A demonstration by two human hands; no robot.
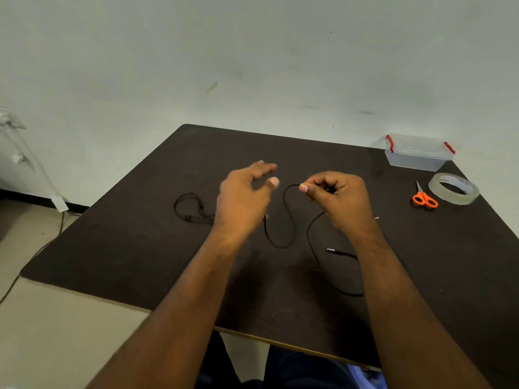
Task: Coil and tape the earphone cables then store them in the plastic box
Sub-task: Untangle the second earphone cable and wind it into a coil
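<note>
Two hands start coiling: right hand (335,192) pinches the black cable (289,217) at centre frame; left hand (244,197) hovers, grip wide, next to catch a loop.

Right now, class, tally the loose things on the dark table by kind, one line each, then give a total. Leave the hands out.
Earphone cables: 2, one black cable pinched by the right hand, one coiled cable lying apart
Plastic box: 1
Tape roll: 1
Scissors: 1
Total: 5
</note>
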